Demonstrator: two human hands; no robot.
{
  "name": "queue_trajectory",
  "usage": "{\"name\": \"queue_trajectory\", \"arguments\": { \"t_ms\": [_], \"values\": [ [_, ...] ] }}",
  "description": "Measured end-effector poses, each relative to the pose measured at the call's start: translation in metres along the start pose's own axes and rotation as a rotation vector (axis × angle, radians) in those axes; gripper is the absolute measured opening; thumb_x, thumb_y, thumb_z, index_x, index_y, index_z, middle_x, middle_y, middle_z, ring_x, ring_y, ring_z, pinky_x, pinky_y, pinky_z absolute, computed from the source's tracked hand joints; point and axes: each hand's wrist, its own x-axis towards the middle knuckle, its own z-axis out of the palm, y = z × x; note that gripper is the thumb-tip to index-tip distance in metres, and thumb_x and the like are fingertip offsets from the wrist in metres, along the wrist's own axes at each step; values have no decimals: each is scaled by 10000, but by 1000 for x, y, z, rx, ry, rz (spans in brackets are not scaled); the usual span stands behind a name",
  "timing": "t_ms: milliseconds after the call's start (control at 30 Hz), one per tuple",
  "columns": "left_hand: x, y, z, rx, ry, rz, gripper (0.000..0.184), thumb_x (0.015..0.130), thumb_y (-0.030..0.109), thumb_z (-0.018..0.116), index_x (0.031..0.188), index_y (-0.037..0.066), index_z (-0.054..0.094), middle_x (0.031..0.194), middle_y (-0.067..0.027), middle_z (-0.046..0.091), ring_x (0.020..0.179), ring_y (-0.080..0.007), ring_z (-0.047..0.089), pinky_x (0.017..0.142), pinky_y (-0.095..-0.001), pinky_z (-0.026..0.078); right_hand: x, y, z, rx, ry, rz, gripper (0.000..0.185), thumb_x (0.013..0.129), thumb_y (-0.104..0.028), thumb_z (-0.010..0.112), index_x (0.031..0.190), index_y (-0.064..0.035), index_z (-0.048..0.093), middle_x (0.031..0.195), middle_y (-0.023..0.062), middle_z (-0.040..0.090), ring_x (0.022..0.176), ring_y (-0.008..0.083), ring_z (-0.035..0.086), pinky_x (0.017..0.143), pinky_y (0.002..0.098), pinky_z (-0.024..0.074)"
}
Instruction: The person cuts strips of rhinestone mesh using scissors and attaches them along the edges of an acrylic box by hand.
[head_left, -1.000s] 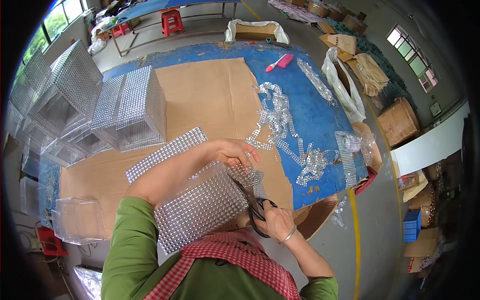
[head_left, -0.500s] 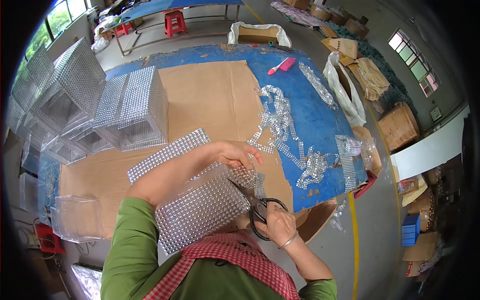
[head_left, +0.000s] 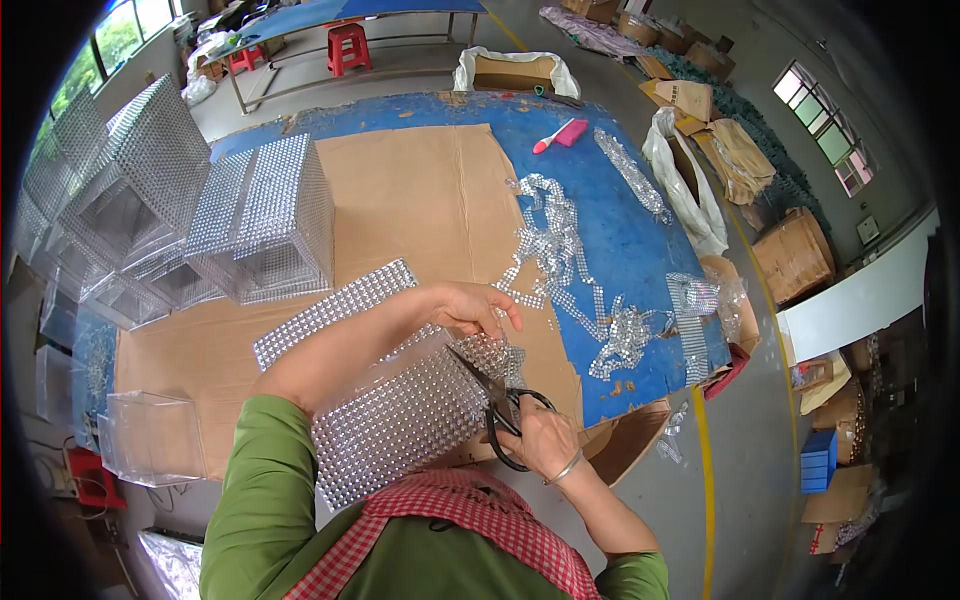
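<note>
At the box [head_left: 400, 425], right hand [head_left: 547, 440] — clamped on scissors [head_left: 500, 396] — slid left, cut likely deeper; left hand [head_left: 468, 308] (grip unclear) alongside.

One pair of black-handled scissors [head_left: 497, 392], one pink brush [head_left: 570, 133] and two blue worktops [head_left: 630, 240] can be counted. Two red stools [head_left: 348, 50], two white-lined cartons [head_left: 514, 70], one blue crate [head_left: 819, 463] and two windows [head_left: 822, 125] are also seen.

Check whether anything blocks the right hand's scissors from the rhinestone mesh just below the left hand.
Nothing visible does. The right hand holds the black-handled scissors, their blades right beside the rhinestone mesh. The left hand is at the mesh's far edge, not between blades and mesh.
</note>
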Motion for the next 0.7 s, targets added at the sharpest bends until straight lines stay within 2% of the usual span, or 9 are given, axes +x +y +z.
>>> {"name": "queue_trajectory", "arguments": {
  "t_ms": [67,333,700],
  "values": [
    [-5,5,8,34,37,-11,318,784,6,590,1082,52,491,662,3,568,411,9,426,335,-123,294,0,0,-1,-6,3,1,436,711,-349,676,843,11,470,632,196,596,614,354,612,556,439,476],
    [-8,8,10,32,48,-39,306,795,25,588,1084,73,498,675,29,554,401,20,399,319,-120,269,-2,3,2,28,17,-25,359,769,-323,627,831,2,486,621,196,594,613,359,608,546,450,466],
    [-3,7,10,86,78,-87,274,798,37,592,1060,86,528,697,36,563,403,26,402,324,-107,277,3,18,17,130,-17,-23,367,788,-349,593,866,-3,500,670,201,605,658,372,605,561,466,457]
  ]
}}
